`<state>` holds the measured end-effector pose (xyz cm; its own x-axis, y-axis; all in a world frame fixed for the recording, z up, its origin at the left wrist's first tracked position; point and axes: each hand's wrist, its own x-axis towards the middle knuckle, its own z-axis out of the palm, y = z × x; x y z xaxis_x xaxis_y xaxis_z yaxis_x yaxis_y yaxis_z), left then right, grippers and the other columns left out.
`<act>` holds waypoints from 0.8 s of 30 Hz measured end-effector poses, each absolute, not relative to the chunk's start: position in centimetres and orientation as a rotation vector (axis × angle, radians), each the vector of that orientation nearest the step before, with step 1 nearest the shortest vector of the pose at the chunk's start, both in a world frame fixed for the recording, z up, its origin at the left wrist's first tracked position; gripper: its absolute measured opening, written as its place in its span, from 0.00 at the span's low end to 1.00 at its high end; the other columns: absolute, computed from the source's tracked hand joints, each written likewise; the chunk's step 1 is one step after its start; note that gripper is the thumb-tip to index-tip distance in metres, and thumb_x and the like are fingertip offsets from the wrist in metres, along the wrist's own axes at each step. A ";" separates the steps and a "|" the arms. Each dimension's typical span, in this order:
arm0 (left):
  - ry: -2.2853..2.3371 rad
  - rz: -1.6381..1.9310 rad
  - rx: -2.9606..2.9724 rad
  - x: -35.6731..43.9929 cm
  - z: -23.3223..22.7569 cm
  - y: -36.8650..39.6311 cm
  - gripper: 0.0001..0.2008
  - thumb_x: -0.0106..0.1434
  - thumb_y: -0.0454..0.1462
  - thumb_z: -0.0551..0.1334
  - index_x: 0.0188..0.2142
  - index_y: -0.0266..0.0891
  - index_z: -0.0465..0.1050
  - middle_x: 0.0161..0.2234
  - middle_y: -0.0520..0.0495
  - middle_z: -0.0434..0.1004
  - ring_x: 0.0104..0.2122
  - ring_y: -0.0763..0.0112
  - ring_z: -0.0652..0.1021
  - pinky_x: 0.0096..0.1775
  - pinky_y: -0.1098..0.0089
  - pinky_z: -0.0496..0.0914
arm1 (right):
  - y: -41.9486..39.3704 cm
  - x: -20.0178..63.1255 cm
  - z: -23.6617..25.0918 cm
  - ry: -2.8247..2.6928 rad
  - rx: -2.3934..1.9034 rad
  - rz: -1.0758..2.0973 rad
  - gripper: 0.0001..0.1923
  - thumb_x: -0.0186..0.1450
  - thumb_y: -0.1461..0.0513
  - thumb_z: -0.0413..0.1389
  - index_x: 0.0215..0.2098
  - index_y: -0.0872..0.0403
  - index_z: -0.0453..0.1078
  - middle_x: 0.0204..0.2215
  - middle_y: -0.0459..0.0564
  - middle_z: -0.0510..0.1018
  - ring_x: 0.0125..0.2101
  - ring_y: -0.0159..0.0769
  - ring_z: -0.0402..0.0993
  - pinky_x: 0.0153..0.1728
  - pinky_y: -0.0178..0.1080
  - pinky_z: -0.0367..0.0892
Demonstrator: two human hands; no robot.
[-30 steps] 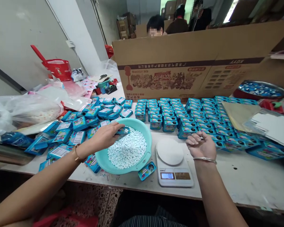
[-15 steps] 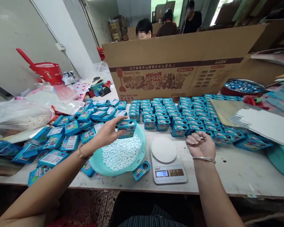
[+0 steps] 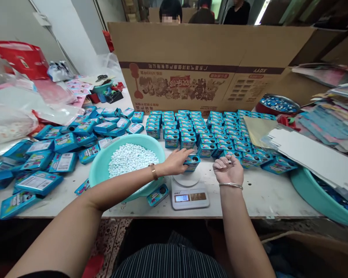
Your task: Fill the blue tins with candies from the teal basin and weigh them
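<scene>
Open at the front right, crowded at the back and left.
Passable over bare tabletop from the right forearm to the green tub. Blocked behind by tall cardboard, with rows of small boxes before it. Hemmed in leftward by the basin and a heap of loose boxes. Tight over the scale, between left hand with held box and right hand.
</scene>
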<state>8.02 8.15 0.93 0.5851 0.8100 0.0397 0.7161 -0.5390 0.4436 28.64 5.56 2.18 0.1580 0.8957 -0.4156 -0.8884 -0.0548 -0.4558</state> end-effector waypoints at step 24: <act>1.492 0.948 2.613 -0.6 -2.5 -10.6 0.24 0.67 0.39 0.61 0.62 0.43 0.65 0.53 0.45 0.79 0.60 0.60 0.71 0.69 0.54 0.43 | 9.2 24.9 3.6 -0.239 -0.867 1.499 0.15 0.68 0.60 0.51 0.24 0.51 0.56 0.14 0.35 0.53 0.11 0.24 0.48 0.13 0.27 0.53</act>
